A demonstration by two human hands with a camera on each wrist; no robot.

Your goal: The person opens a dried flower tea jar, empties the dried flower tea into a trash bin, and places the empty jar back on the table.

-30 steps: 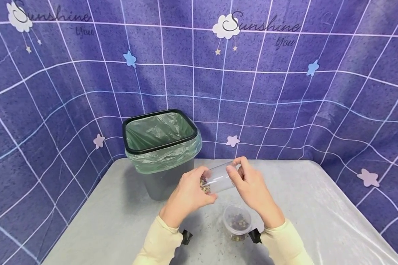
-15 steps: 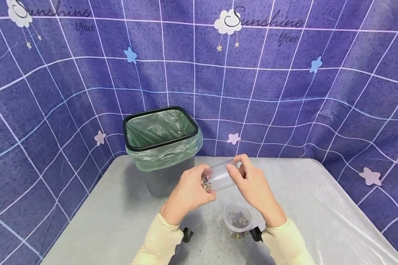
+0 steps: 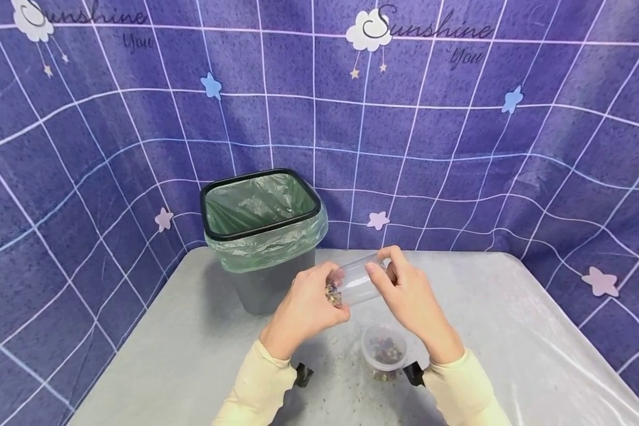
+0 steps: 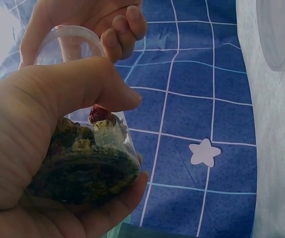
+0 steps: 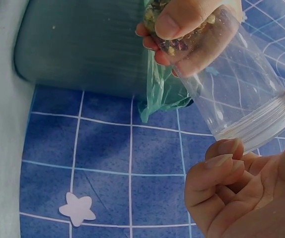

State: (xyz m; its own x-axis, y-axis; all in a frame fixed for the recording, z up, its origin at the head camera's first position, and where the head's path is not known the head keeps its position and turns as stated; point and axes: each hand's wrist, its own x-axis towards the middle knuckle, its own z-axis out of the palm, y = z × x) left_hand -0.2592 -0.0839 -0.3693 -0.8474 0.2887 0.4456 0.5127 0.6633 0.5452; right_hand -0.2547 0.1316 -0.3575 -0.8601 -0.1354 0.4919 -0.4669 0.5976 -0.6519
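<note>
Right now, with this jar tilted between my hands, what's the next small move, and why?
I'd probably tip the clear plastic jar upright, your left hand cupping its lower end, your right hand steadying the other. It leans with the dried flowers in the lower end, I can't tell whether the upper end is capped, and crumbs are scattered on the gray tabletop.

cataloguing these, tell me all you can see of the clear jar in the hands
The clear jar is cylindrical, glass or plastic, with a ridged, whitish band at one end. It is held tilted above the table. Dried flower pieces lie at its base, which the left hand grips; the right hand holds the ridged end.
</note>
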